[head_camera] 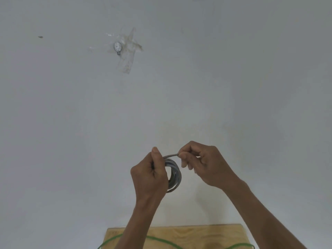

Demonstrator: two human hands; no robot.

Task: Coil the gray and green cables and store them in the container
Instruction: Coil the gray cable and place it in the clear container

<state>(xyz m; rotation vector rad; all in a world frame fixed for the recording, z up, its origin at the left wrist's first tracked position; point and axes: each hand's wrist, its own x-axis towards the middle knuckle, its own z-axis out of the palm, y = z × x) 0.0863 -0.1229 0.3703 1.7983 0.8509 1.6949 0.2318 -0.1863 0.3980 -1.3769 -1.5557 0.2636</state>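
Left hand [150, 178]: clamped on the coiled gray round cable [174, 174], raised before the white wall [233, 78].
Right hand [203, 165]: pinches the cable's free end, apparently.
Thin green cable [154, 239]: loose on the near plywood counter [197, 234].

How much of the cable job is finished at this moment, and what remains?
Done: most of the gray cable is wound into loops held by the left hand. In hand: the right hand pinches its free end for the last turn. Left: the green cable lies loose on the wooden table; no container is visible.
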